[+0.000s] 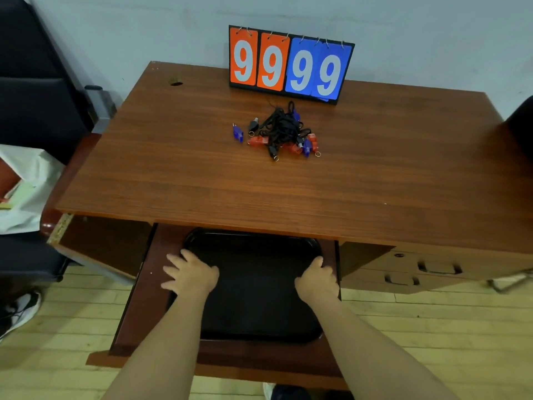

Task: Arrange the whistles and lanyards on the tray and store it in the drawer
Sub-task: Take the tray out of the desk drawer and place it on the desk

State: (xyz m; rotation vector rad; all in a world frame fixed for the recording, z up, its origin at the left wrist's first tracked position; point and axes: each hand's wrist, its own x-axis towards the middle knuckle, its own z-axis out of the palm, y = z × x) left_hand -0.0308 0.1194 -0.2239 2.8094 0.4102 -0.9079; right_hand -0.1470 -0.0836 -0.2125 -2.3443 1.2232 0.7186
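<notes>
A black tray lies in the pulled-out wooden drawer under the desk's front edge. My left hand straddles the tray's left rim, thumb inside, fingers spread outside. My right hand is curled over the right rim. A tangled pile of black lanyards with red, blue and black whistles sits on the desk top toward the back. One blue whistle lies a little left of the pile. Nothing lies on the tray.
A flip scoreboard reading 9999 stands against the wall behind the pile. Two shut side drawers are at the right. A dark chair and a white bag stand left of the desk.
</notes>
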